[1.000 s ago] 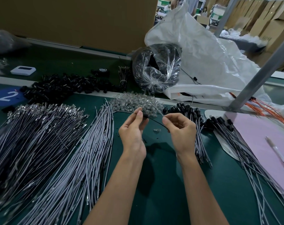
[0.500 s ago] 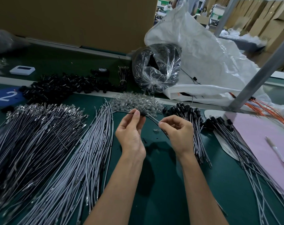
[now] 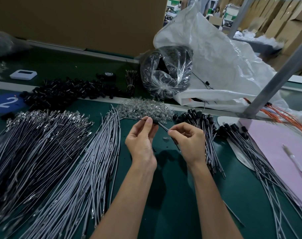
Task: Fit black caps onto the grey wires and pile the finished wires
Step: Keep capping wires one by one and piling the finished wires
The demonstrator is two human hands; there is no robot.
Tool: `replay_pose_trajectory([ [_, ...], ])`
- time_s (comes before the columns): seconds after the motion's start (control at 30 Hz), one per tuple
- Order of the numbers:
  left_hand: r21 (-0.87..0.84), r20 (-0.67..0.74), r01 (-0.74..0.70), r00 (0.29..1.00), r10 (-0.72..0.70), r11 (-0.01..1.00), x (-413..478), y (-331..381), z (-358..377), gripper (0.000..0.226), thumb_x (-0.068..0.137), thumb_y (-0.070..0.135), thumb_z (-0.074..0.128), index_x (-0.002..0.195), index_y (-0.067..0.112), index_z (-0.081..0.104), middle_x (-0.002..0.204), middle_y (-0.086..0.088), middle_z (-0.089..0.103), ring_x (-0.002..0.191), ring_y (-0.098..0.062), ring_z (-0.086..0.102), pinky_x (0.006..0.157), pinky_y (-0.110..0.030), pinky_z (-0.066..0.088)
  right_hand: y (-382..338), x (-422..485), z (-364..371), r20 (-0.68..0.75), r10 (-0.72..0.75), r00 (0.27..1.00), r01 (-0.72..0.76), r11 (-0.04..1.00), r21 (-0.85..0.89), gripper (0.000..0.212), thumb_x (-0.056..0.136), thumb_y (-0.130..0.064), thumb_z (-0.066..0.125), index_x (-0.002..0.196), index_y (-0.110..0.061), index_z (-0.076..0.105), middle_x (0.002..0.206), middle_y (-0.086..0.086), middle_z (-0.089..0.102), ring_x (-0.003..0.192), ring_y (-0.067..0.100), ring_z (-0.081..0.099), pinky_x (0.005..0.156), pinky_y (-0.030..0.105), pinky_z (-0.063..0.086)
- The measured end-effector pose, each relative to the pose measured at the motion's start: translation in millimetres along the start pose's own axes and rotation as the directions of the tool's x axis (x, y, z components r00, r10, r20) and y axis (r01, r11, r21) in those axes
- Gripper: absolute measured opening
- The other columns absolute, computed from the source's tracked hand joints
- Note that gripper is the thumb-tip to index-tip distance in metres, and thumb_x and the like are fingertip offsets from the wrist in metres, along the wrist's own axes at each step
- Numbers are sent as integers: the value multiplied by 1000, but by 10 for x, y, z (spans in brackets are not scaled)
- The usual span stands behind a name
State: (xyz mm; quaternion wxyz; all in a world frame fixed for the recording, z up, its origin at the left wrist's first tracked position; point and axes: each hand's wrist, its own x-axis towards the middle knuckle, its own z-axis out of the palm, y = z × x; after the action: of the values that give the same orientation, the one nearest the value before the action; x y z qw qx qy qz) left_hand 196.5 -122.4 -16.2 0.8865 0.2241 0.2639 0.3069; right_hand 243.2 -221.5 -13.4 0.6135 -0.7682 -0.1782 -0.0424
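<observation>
One grey wire (image 3: pixel 162 125) hangs above the middle of the bench (image 3: pixel 172 195), held between both hands. A black cap (image 3: pixel 155 121) seems to sit on it at the left fingertips. The left hand (image 3: pixel 141 140) pinches the cap between thumb and forefinger, and the right hand (image 3: pixel 190 142) pinches the wire just beside it, its other fingers curled. The wire looks thin, light and whippy, and would likely buckle if pushed from far back, so a hold close to the cap suits it. The cap is small and probably slippery. The finished wires (image 3: pixel 203 128) lie just right of the right hand, capped ends toward the far edge, within easy reach. Uncapped grey wires (image 3: pixel 95 161) crowd the left side, and bare bench lies toward the near edge
</observation>
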Motion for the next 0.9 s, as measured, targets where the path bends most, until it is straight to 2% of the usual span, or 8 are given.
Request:
replay_pose_trajectory([
  [0.27, 29, 45, -35, 998, 34, 999, 5, -20, 10, 9, 84, -2, 70, 86, 7, 69, 73, 2, 72, 73, -12, 70, 69, -21, 57, 9, 20, -17, -37, -6, 999, 8, 999, 41, 17, 80, -7, 72, 67, -19, 72, 61, -1, 66, 57, 9, 52, 53, 18, 42],
  [0.37, 68, 61, -62, 996, 58, 996, 0, -22, 22, 9, 84, -3, 69, 86, 6, 69, 70, 5, 72, 71, -9, 69, 69, -21, 57, 24, 30, -18, -35, -15, 999, 16, 1000, 12, 18, 83, -8, 71, 70, -21, 73, 64, -1, 67, 57, 8, 52, 53, 19, 44],
  [0.6, 157, 88, -128, 990, 115, 979, -5, -52, 11, 9, 85, -3, 70, 88, 5, 69, 75, 2, 72, 73, -7, 69, 68, -18, 55, 53, 30, 13, -1, -113, 994, 112, 987, -115, 9, 85, -14, 75, 78, -19, 73, 63, -9, 65, 51, -2, 51, 53, 12, 41],
  [0.8, 204, 114, -154, 985, 133, 967, -1, -83, 0, 11, 84, -4, 70, 84, 7, 68, 75, 1, 71, 71, -7, 68, 67, -18, 54, 101, 24, 27, -15, -158, 987, 152, 971, -186, 10, 89, -14, 70, 80, -12, 74, 64, -7, 66, 54, 3, 52, 55, 21, 44],
  [0.9, 231, 123, -174, 981, 149, 957, -6, -90, 12, 12, 83, -5, 71, 84, 6, 67, 72, 4, 71, 69, -5, 68, 66, -18, 55, 110, 18, 28, -24, -243, 970, 229, 941, -247, 8, 86, -10, 72, 79, -12, 74, 68, -4, 68, 60, 9, 59, 58, 24, 48],
])
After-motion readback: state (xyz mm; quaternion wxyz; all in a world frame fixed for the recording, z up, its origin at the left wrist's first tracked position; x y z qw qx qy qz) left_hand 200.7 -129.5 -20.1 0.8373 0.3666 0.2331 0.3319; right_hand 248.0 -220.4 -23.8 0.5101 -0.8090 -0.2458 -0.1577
